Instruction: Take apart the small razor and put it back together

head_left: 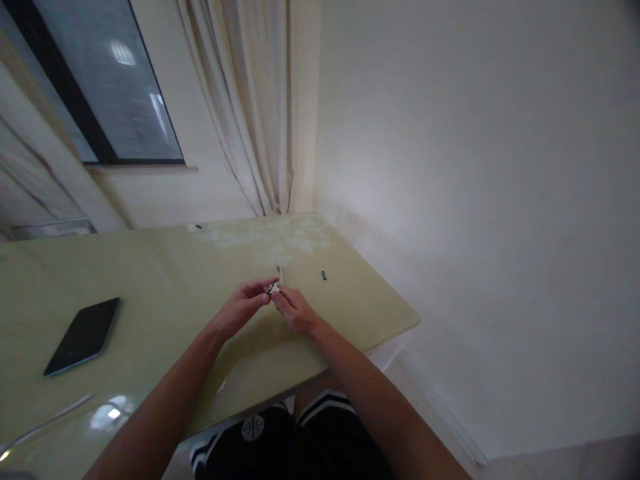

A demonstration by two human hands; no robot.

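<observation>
A small white-and-black piece (273, 289), too blurred to make out in detail, was between the fingertips of both bare hands, above the near right part of the glossy, pale yellow-green table (365, 300). The left hand (245, 300) had its thumb and fingers nearly closed, pinching the piece from the left; the right hand (296, 312) had its fingers curled in and pinched it from the other side. How hard either pressed could not be told. Working it well probably called for one steady hand and small, light movements of the other, since so small a piece could easily have slipped; keeping it low over the tabletop seemed wise. There were two hands and one piece held. One thin, pale strip with a dark tip (281, 275) showed just beyond the fingertips, though whether it joined the piece was unclear. Two little dark objects lay apart: one black rectangular bit (324, 275) to the right, one black sliver (199, 227) near the far edge. To the left were one flat black slab like a tablet (84, 337) and one whitish cable (53, 421).
</observation>
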